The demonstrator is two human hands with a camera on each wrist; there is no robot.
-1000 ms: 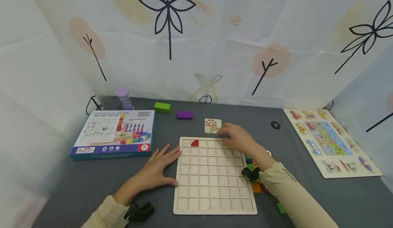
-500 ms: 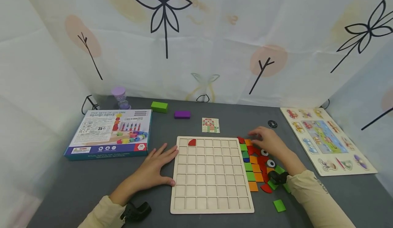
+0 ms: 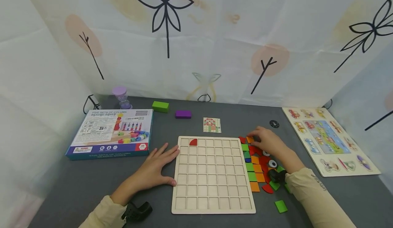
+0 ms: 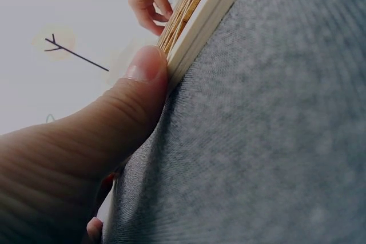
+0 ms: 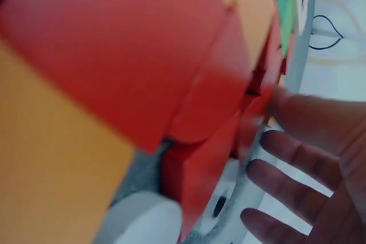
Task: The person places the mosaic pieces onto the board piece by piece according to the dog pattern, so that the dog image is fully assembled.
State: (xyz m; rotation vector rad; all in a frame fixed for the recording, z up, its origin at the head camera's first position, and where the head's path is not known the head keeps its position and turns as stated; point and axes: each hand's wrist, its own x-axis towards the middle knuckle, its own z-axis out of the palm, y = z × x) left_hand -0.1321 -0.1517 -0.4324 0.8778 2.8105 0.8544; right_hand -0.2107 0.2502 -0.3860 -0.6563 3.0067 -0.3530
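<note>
A pale wooden grid board (image 3: 213,177) lies on the table, with one red quarter-circle piece (image 3: 193,142) in its top row. My left hand (image 3: 156,168) is spread beside it, thumb and fingertips at the left edge; the left wrist view shows the thumb (image 4: 134,92) against the board's side. Along the right edge lies a heap of flat pieces, among them orange squares (image 3: 255,187), green squares (image 3: 251,176) and red pieces (image 5: 128,44). My right hand (image 3: 266,140) reaches over the far end of this heap. Its thumb (image 5: 303,110) overlaps red pieces in the right wrist view, the other fingers extended.
A pattern card (image 3: 212,125) lies behind the board. Further back are a purple block (image 3: 183,114), a green block (image 3: 160,106) and a purple hourglass (image 3: 121,97). A boxed toy set (image 3: 110,134) is at left, a picture puzzle board (image 3: 330,141) and black disc (image 3: 274,123) at right.
My right hand has moved from above the board's top right, near the card, rightward to the far end of the heap. My left hand keeps its place at the board's edge.
</note>
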